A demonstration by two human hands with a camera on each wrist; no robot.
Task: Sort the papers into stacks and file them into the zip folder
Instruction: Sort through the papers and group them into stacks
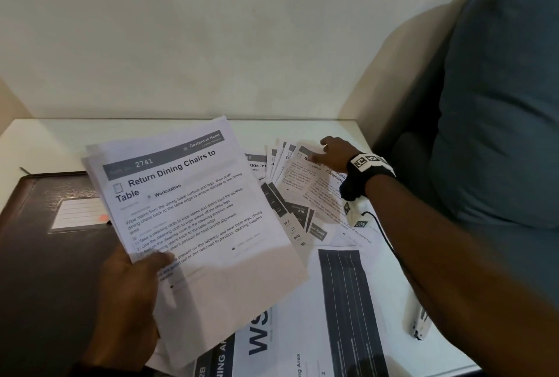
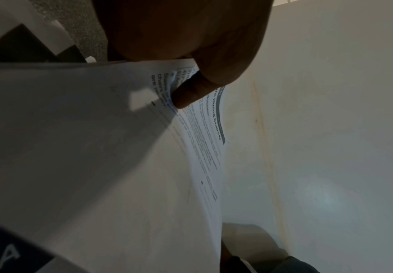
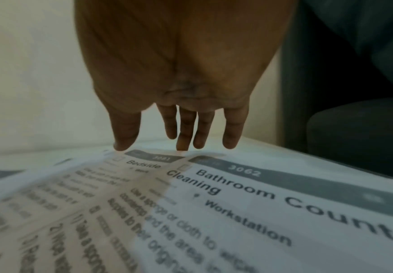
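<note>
White tabletop (image 1: 45,134), dark zip folder (image 1: 45,225) at left. Left hand (image 1: 127,295) pinches a sheet stack (image 1: 187,210) at its lower corner. Right hand (image 1: 335,152), fingers straight, touches fanned papers (image 1: 290,192). Papers look light, floppy, slippery; likely best gripped at the edges.

Right wrist: black band (image 1: 361,181), white marker-tagged camera block (image 1: 369,162), black cable (image 1: 381,233).
</note>
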